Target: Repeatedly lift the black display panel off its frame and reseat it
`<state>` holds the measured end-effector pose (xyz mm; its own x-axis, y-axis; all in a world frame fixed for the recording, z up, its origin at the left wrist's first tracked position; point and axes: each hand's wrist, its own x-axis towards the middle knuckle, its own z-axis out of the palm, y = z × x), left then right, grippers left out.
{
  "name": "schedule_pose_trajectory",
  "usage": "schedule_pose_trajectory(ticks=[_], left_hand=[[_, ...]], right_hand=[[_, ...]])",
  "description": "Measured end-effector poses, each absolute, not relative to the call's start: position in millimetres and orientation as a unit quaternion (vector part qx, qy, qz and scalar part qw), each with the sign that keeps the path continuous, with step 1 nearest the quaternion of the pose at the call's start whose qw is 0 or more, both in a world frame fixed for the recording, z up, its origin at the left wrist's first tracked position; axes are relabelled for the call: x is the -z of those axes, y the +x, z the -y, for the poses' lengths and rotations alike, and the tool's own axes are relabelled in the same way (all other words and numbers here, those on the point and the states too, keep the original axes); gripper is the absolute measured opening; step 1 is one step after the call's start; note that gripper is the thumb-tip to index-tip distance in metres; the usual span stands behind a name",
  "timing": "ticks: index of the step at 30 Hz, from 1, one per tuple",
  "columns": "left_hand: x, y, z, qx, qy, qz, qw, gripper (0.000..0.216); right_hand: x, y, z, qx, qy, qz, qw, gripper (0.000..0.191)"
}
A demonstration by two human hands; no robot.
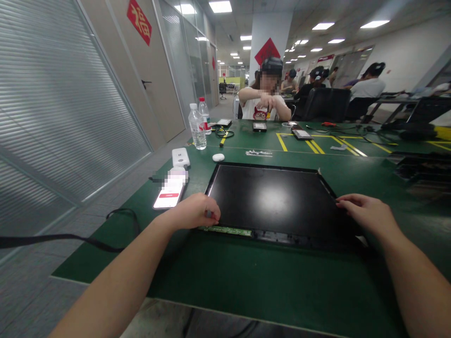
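Head view: a black panel lies flat on the green counter, its long axis running left to right across the person, glossy face up. A thin green circuit strip shows along its near edge, towards the left.

The left hand sits at the panel's near-left corner, just above that strip. Its grip is narrow, fingers curled in against the thumb and touching the panel's edge. I cannot tell whether it pinches the edge itself or some small thing there. The right hand rests on the panel's right edge, its grip loose and wide, fingers stretched flat and pointing inward, holding nothing. So the panel lies between the two hands, both in contact with it; the left is the one closer to the circuit strip.

Left of the panel lie a phone and a white box. Farther back stand two capped bottles, upright; their fill level is unclear. A co-worker sits across the counter, well apart.
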<state>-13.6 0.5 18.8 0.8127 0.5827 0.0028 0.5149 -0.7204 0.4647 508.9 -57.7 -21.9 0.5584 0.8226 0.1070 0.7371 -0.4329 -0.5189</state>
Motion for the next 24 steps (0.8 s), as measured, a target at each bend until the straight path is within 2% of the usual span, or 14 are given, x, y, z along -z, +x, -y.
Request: schedule_pose_trajectory(ticks=[14, 20, 24], left_hand=[[-22.3, -12.0, 0.8, -0.067, 0.926, -0.291, 0.232, 0.014], [-23.2, -10.6, -0.4, -0.06, 0.899, -0.345, 0.263, 0.003], [-19.6, -10.5, -4.0, -0.108, 0.868, -0.43, 0.225, 0.017]], right_hand=[[19.2, 506.9, 58.8, -0.086, -0.844, 0.459, 0.266, 0.036], [20.3, 510.4, 58.4, -0.082, -0.838, 0.47, 0.264, 0.036], [19.8, 509.4, 57.8, -0.07, -0.842, 0.469, 0.259, 0.034]])
